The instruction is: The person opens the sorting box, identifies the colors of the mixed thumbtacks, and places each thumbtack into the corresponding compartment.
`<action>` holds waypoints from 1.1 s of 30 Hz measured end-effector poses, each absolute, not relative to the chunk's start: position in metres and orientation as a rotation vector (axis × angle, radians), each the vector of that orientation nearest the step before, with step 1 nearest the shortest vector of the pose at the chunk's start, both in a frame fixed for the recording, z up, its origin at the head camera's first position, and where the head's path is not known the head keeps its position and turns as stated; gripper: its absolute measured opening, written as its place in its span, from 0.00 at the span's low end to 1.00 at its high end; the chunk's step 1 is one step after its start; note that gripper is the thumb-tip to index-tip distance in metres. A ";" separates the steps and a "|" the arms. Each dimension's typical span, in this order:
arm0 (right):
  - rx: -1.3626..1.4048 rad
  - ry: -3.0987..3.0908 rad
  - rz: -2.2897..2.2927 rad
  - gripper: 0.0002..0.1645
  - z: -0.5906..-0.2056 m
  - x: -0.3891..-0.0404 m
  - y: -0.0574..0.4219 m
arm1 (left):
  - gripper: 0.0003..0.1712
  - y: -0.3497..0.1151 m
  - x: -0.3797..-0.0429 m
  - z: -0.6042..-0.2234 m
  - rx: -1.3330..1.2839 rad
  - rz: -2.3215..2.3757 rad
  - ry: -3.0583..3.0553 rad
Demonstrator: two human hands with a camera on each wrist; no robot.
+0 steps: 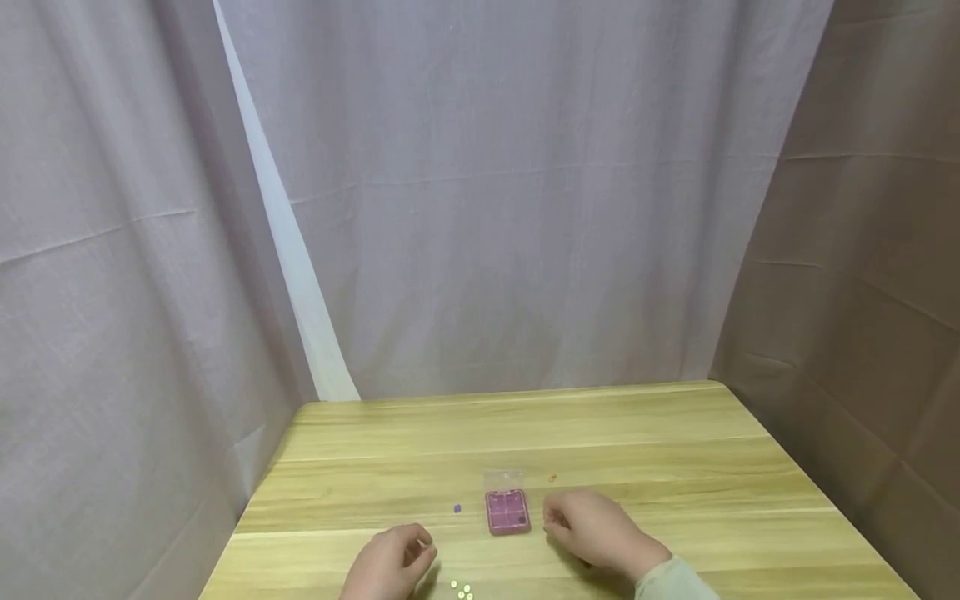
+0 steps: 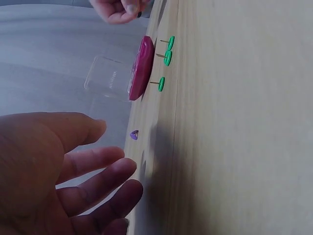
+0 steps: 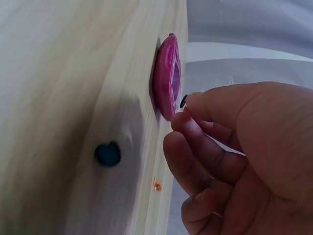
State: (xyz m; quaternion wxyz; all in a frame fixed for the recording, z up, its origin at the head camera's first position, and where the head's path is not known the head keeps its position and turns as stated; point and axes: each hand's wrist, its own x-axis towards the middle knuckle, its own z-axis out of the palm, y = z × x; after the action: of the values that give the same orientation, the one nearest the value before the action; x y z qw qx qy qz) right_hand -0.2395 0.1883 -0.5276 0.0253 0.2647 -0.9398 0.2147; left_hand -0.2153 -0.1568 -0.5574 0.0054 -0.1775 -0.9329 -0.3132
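Observation:
My right hand (image 1: 592, 533) is just right of a small magenta case (image 1: 507, 512), its thumb and index finger pinching a small dark disc-like piece (image 3: 183, 101). Most of that piece is hidden by the fingertips. The case lies with its clear lid (image 2: 110, 76) raised at the back; inside are four-way dividers and a dark spot in the front right corner. My left hand (image 2: 73, 171) hovers over the table with fingers loosely bent and nothing in them. Close to it are several green thumbtacks (image 2: 161, 84), points up, and a small purple piece (image 2: 134, 134).
A dark blue rounded piece (image 3: 107, 154) lies on the wooden table (image 1: 375, 442) by my right hand. Beyond that hand is a tiny orange piece (image 3: 157, 184). Grey curtains (image 1: 525, 208) hang around the table's back and sides.

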 end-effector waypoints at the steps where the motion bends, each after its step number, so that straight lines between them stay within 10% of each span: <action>1: 0.821 -2.901 0.668 0.10 -0.527 -0.241 0.186 | 0.11 -0.157 -0.215 -0.558 -0.553 -0.979 -2.923; 33: 0.781 -2.870 0.559 0.11 -0.542 -0.275 0.147 | 0.11 -0.158 -0.217 -0.559 -0.542 -0.946 -2.904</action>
State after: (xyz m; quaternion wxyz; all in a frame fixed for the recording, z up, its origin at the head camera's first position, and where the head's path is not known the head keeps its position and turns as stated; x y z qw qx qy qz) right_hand -0.2746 0.1468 -0.5418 0.0577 0.2577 -0.9467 0.1843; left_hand -0.2172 -0.1580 -0.5593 0.0198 -0.1747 -0.9360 -0.3050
